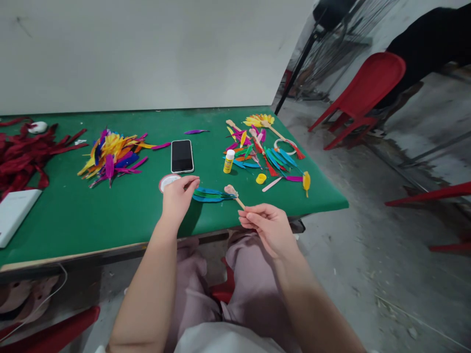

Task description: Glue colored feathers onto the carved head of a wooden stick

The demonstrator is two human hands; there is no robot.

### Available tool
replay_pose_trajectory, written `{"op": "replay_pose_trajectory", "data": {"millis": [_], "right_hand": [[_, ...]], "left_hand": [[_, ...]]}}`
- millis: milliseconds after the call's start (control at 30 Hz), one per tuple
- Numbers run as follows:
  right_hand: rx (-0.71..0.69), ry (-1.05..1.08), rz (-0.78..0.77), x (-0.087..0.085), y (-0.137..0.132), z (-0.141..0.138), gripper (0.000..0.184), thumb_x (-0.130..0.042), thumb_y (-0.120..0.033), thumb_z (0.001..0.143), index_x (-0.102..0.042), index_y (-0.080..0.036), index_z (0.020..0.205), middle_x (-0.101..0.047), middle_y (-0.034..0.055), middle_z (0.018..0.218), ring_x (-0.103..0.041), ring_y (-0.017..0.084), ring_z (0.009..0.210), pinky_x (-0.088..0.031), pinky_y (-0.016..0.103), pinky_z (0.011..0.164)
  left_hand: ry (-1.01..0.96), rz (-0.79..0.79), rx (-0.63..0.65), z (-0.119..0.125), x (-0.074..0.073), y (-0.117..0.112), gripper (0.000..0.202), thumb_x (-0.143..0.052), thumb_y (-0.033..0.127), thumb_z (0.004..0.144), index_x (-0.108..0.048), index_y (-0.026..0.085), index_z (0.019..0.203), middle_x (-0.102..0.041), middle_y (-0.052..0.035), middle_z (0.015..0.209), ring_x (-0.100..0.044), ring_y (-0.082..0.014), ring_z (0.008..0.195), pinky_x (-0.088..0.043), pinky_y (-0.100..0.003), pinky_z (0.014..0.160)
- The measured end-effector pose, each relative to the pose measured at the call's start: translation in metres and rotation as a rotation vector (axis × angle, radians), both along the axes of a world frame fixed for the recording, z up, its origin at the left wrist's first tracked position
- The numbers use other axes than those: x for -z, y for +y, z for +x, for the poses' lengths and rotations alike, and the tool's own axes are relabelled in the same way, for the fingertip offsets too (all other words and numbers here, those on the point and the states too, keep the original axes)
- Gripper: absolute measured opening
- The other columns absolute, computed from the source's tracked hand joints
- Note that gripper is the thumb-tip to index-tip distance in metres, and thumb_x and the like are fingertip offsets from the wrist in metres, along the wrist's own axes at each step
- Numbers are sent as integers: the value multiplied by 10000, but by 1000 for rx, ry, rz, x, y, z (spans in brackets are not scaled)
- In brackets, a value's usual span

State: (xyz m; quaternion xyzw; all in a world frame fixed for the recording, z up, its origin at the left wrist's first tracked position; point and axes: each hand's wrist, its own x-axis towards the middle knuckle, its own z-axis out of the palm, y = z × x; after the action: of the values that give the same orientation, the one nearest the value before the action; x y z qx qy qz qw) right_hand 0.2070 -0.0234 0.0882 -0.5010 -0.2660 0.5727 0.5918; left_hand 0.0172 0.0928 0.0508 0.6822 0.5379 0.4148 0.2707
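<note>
My right hand (267,223) pinches the lower end of a thin wooden stick (240,203). The stick's wide, spoon-like head (230,190) has a pale pinkish coating. Blue and green feathers (213,195) stretch left from beside this head towards my left hand (178,196). Thumb and fingers of my left hand are pressed together just above the feathers' left ends; what they hold, if anything, is too small to tell. Partly behind that hand lies a round white disc with a red rim (164,183). A yellow glue stick (228,162) stands uncapped beyond the wooden stick, its yellow cap (261,178) to the right.
A phone (182,156) lies mid-table, with a pile of coloured feathers (114,156) to its left. Dark red strips (22,157) and a white box (16,213) occupy the far left. More feathers and sticks (257,142) cover the right end. Behind rises a white panel (147,54).
</note>
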Motion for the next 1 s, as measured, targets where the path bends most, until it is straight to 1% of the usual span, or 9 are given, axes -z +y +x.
{"op": "replay_pose_trajectory", "data": {"millis": [100,167,233,333,467,633,767,867,1000], "right_hand": [[53,-7,-21,2,0,0,248,-814,-312,472,-626,-156,516,-640,13,457,-572,107,360,-474,168,372],[46,41,-6,3,1,1,313,-779,-423,520,-622,-153,501,-624,19,428,-557,108,337,-457,170,349],[-11,143,-2,2,2,4,402,-688,-551,594,-675,-150,595,-678,54,542,-624,136,451,-509,201,429],[-138,314,-7,-1,2,7,594,-440,-670,734,-707,-149,833,-710,108,882,-674,191,790,-552,286,659],[-234,402,59,-6,0,8,702,-222,-679,806,-680,-169,956,-634,115,1113,-567,219,1071,-433,412,922],[-242,333,89,-4,-3,5,481,-423,-613,788,-683,-235,935,-670,53,1049,-577,205,1047,-407,444,948],[-60,242,104,5,-1,7,167,-713,-398,650,-695,-254,732,-693,-31,664,-645,123,705,-491,350,855],[58,151,66,8,1,8,198,-798,-270,526,-684,-249,686,-696,-33,674,-643,117,648,-515,327,805],[95,93,57,7,1,7,320,-800,-242,507,-685,-241,805,-715,8,841,-662,143,724,-525,316,777]], "left_hand": [[-1,-2,3,0,0,0,183,-542,306,786,-678,208,859,-695,-1,716,-659,-147,693,-520,-274,681],[-6,-2,5,0,0,0,183,-541,307,785,-678,211,860,-695,-1,719,-659,-147,696,-520,-274,683],[-9,-1,7,0,0,0,182,-541,307,785,-677,212,862,-695,0,720,-659,-146,694,-520,-275,687],[-5,0,9,0,-1,0,186,-541,307,786,-677,208,865,-694,1,717,-658,-145,694,-519,-274,690],[12,-6,7,1,-3,-1,186,-534,307,788,-676,210,861,-694,6,719,-656,-141,694,-519,-270,685],[8,-2,7,1,-3,-1,180,-544,300,783,-677,209,864,-694,2,718,-655,-140,693,-519,-269,683],[1,-13,6,1,-2,-1,185,-543,309,785,-677,213,868,-696,-2,725,-658,-146,703,-522,-277,691],[-1,-23,4,1,-2,-1,192,-542,317,785,-676,212,875,-697,-5,731,-659,-148,711,-523,-280,699],[-2,-25,7,1,-2,-1,189,-543,314,784,-676,210,871,-697,-4,728,-658,-145,707,-522,-275,694]]}}
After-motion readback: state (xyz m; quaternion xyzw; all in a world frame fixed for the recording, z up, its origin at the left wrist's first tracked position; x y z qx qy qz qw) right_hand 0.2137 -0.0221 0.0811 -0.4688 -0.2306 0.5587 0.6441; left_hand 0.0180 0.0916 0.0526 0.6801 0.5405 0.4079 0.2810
